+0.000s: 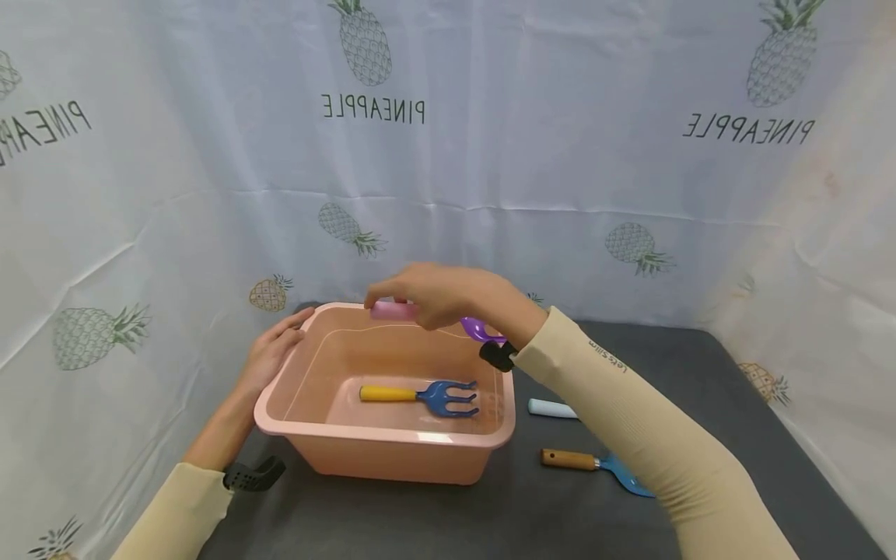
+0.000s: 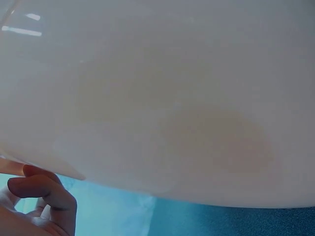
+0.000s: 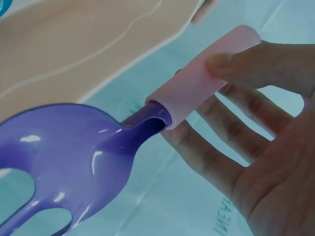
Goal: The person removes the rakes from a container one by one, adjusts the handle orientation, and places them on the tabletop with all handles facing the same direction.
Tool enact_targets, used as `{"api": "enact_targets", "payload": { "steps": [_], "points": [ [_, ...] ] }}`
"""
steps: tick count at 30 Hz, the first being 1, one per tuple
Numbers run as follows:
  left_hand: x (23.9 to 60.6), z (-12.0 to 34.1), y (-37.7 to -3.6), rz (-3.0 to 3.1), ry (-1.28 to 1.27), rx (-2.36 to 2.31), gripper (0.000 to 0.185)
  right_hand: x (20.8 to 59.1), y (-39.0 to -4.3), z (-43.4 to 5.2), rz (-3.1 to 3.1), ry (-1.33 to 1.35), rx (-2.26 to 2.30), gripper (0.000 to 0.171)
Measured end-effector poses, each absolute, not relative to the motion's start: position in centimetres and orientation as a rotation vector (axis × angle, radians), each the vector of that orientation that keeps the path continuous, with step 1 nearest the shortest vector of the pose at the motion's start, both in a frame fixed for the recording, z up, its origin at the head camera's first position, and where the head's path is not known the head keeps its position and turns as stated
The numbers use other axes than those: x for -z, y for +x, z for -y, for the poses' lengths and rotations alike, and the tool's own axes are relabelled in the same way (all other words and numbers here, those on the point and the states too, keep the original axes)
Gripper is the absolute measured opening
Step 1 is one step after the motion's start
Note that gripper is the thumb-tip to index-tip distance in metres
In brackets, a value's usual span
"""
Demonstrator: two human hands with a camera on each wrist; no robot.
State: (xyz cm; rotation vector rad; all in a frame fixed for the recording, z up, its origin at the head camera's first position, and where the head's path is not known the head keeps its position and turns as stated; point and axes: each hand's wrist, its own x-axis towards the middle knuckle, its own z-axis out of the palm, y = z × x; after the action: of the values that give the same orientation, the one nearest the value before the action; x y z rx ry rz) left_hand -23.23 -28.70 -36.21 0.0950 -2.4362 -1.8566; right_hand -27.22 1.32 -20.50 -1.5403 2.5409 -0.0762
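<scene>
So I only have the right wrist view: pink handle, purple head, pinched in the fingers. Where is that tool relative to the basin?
Observer: The right hand holds the purple rake above the far rim of the pink basin.
Operator: Anything inside the basin?
Observer: One blue hand rake with a yellow handle, lying on the bottom.
Operator: And the left hand?
Observer: The left hand rests on the basin's left rim.
Operator: What lies outside the basin?
Observer: A blue trowel with a wooden handle and a pale blue handle, on the dark table to its right.
</scene>
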Motion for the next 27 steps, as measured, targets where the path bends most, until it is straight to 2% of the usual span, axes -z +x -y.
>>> {"api": "enact_targets", "payload": {
  "steps": [4,11,15,20,24,27],
  "points": [
    [36.1,28.5,-23.3,2.447,0.093,1.855,0.054,20.2,-27.4,-3.4,-2.561,-1.506,0.097,0.068],
    [36.1,28.4,-23.5,2.443,0.086,1.865,0.055,20.1,-27.5,-7.3,-2.61,-1.398,0.072,0.069],
    [36.1,28.5,-23.5,2.445,0.099,1.857,0.054,20.2,-27.5,-9.5,-2.629,-1.346,0.088,0.053],
    [36.3,28.8,-23.5,2.423,0.091,1.862,0.053,20.8,-27.6,-12.3,-2.67,-1.34,0.051,0.043],
    [36.4,28.8,-23.4,2.38,0.067,1.908,0.053,21.5,-27.7,-14.8,-2.692,-1.337,0.025,0.041],
    [36.4,28.7,-23.4,2.369,0.056,1.926,0.054,22.1,-28.0,-16.6,-2.682,-1.334,0.052,0.048]
  ]
}}
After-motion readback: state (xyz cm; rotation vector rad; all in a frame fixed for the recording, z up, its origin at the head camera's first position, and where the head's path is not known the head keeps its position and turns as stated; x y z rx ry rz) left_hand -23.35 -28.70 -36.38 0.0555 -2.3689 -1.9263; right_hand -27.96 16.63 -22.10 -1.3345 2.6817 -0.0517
